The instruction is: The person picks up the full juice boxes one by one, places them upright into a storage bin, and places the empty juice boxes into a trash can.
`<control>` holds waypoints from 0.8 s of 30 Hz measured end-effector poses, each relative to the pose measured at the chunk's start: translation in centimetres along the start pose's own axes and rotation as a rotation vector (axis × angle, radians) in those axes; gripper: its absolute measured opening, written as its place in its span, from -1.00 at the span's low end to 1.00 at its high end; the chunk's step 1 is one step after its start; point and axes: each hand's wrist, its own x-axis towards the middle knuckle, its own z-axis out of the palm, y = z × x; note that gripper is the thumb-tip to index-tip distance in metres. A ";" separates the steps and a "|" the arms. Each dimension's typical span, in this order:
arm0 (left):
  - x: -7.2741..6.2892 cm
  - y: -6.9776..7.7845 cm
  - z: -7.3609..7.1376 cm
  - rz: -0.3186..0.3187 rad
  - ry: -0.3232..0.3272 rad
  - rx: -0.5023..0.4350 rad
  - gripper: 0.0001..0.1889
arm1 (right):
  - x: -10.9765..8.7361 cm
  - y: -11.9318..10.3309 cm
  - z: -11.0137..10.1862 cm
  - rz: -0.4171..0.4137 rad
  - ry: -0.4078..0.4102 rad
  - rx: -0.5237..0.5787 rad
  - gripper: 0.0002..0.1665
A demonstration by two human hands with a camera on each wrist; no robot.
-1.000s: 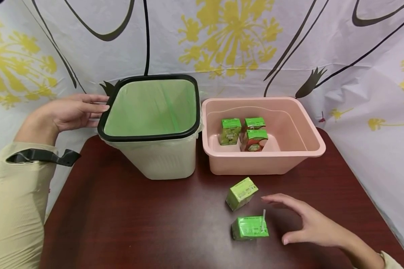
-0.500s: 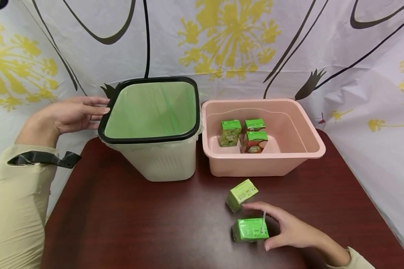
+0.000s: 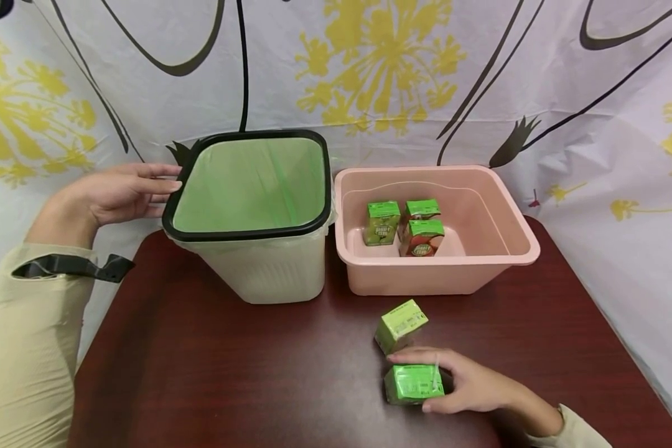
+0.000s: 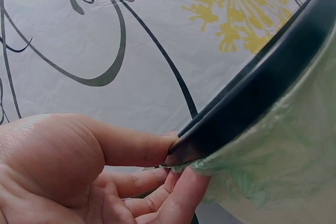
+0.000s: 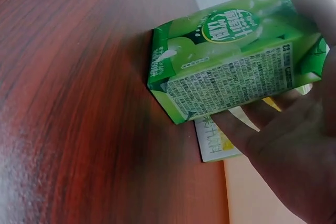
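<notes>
My left hand pinches the black rim of a whitish trash bin lined with a thin green bag. Its thumb lies on the rim and its fingers below, at the bag's edge. At the table's front, my right hand holds a bright green juice box with a small straw, thumb on the near side and fingers on the far side. In the right wrist view the juice box shows printed labels. A lighter green juice box stands tilted in view just behind that hand's fingertips.
A pink plastic basin stands right of the bin, with three juice boxes inside: one green and two red with green tops. Both containers sit on a dark red wooden table, before a floral-patterned cloth.
My right hand has moved left and closed its thumb and fingers around the bright green juice box. The left hand stays at the bin's rim.
</notes>
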 end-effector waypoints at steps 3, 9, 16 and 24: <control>-0.1 0.1 0.0 0.000 -0.006 0.009 -0.37 | 0.1 0.1 0.3 -0.004 -0.012 0.054 -0.15; -0.3 0.1 0.1 0.005 -0.013 0.016 -0.38 | 0.5 -0.7 0.4 0.009 -0.010 0.081 -0.17; -0.1 0.1 0.1 0.006 -0.018 0.019 -0.37 | 0.6 -2.8 -1.0 -0.026 0.043 0.039 -0.18; 0.0 0.2 0.3 0.005 -0.021 0.030 -0.38 | 1.0 -6.3 -4.4 -0.036 0.096 -0.012 -0.18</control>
